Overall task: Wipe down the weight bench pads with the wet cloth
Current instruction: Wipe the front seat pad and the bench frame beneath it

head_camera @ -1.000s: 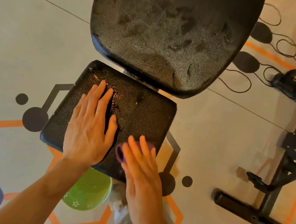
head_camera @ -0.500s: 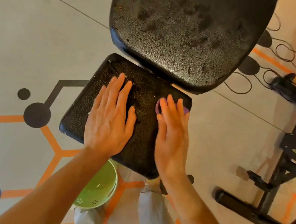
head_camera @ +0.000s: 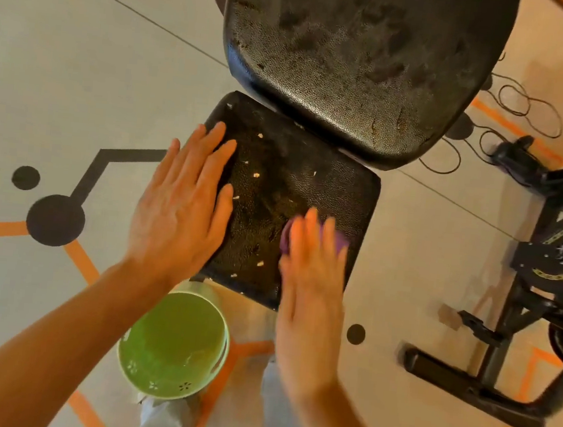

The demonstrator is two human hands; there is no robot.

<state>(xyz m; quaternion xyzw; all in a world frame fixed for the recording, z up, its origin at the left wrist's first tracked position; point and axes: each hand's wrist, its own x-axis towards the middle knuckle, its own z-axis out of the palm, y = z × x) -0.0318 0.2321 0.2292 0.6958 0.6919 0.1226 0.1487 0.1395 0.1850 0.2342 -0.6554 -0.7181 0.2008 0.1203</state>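
The black seat pad [head_camera: 286,179] of the weight bench lies in the middle, worn and flecked with pale crumbs. Above it the larger black back pad [head_camera: 364,56] shows dark smudges. My left hand [head_camera: 180,210] rests flat with straight fingers on the seat pad's left edge. My right hand [head_camera: 312,274], blurred by motion, presses flat on a purple cloth [head_camera: 286,238] at the seat's right front part. Only the cloth's edges show past the fingers.
A green bowl of water [head_camera: 174,344] stands on the floor just below the seat's front edge, between my arms. A black machine frame [head_camera: 508,338] and loose cables [head_camera: 524,102] fill the right side. The floor carries orange lines and black dots.
My right hand has slid the purple cloth back from the seat's far right corner toward the front edge. The left hand stays flat on the seat's left side.
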